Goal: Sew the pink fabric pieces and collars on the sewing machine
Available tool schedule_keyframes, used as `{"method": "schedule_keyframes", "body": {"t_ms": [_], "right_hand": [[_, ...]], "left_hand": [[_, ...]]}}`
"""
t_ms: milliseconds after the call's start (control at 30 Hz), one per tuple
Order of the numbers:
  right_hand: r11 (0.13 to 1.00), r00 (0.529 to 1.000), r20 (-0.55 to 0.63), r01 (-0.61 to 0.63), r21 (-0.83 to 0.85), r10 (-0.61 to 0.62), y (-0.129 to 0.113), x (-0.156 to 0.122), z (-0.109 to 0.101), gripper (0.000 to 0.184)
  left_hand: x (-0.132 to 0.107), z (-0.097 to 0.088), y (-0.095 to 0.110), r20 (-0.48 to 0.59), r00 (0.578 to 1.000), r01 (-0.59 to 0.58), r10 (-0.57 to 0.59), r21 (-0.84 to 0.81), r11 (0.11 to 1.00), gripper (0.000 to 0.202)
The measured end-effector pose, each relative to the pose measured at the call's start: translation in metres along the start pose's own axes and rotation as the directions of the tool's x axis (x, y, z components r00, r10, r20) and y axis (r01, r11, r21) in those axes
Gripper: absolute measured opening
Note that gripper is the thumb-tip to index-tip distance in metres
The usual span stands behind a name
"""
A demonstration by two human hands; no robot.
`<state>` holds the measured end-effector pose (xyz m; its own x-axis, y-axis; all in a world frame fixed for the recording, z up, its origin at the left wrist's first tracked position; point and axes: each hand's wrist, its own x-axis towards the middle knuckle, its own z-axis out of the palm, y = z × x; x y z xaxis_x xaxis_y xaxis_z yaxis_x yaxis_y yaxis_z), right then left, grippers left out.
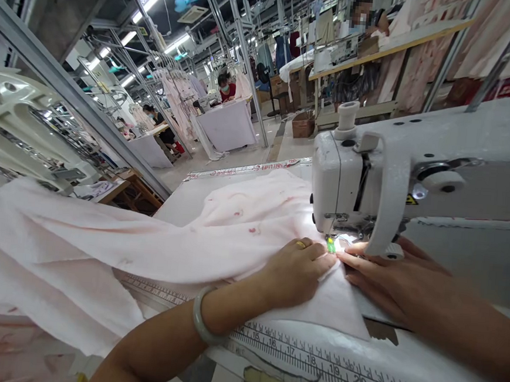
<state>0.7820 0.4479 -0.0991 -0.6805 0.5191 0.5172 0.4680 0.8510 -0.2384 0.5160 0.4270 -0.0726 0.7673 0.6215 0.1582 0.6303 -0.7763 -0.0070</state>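
Seeing pale pink cloth [144,247] lying rumpled, red-flecked, pressed under left hand [295,271]; right hand [389,278] resting at its edge, hands flat, just apart, beside sewing machine head [337,186].

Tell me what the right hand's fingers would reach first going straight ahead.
The fingers of the right hand would probably meet the small green part under the sewing machine head first; depth is unclear, and the left hand lies close by.

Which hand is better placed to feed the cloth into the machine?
Probably the right hand: its fingertips sit beside the white sewing machine; the left hand lies further back on pale pink fabric.
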Motion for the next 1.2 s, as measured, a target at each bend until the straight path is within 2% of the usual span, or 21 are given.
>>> {"method": "schedule_keyframes", "body": {"t_ms": [100, 233, 367, 467, 567, 700, 800, 900, 1067, 1200], "right_hand": [[0.992, 0.995, -0.051, 0.086, -0.092, -0.091, -0.004, 0.003, -0.003, 0.038], [0.981, 0.981, -0.113, 0.142, -0.132, -0.158, -0.011, 0.007, -0.007, 0.046], [0.97, 0.974, -0.1, 0.184, -0.158, -0.201, -0.017, 0.011, -0.012, 0.05], [0.958, 0.957, -0.077, 0.271, -0.095, -0.279, -0.022, 0.01, -0.014, 0.043], [0.933, 0.934, -0.028, 0.358, 0.039, -0.357, -0.031, 0.006, -0.012, 0.035], [0.919, 0.927, 0.024, 0.368, 0.141, -0.374, -0.042, 0.002, -0.008, 0.031], [0.91, 0.919, 0.018, 0.388, 0.147, -0.395, -0.046, 0.001, -0.006, 0.029], [0.904, 0.914, 0.042, 0.392, 0.174, -0.404, -0.048, -0.001, -0.006, 0.031], [0.916, 0.931, 0.094, 0.324, 0.238, -0.353, -0.055, -0.002, -0.012, 0.035], [0.922, 0.939, 0.13, 0.275, 0.273, -0.318, -0.056, 0.0, -0.014, 0.033]], "left_hand": [[0.0, -0.003, -0.001, -0.004, 1.0, -0.01, 0.01, 0.019, 1.0, 0.031], [0.0, -0.003, -0.003, -0.014, 1.0, -0.026, 0.027, 0.053, 0.998, 0.032], [0.001, -0.003, -0.009, -0.038, 0.998, -0.048, 0.052, 0.088, 0.995, 0.03], [0.001, -0.005, -0.011, -0.036, 0.996, -0.072, 0.077, 0.111, 0.991, 0.029], [0.0, -0.011, -0.005, -0.012, 0.996, -0.081, 0.085, 0.18, 0.98, 0.025], [-0.004, -0.017, 0.019, -0.038, 0.999, -0.013, 0.025, 0.276, 0.961, 0.018], [-0.005, -0.019, 0.039, -0.08, 0.994, 0.088, -0.07, 0.254, 0.963, 0.013], [-0.003, -0.02, 0.052, -0.062, 0.987, 0.159, -0.149, 0.22, 0.962, 0.011], [0.001, -0.014, 0.059, 0.059, 0.979, 0.188, -0.196, 0.116, 0.975, 0.009], [0.005, -0.01, 0.053, 0.086, 0.976, 0.194, -0.201, 0.085, 0.977, 0.013]]}}
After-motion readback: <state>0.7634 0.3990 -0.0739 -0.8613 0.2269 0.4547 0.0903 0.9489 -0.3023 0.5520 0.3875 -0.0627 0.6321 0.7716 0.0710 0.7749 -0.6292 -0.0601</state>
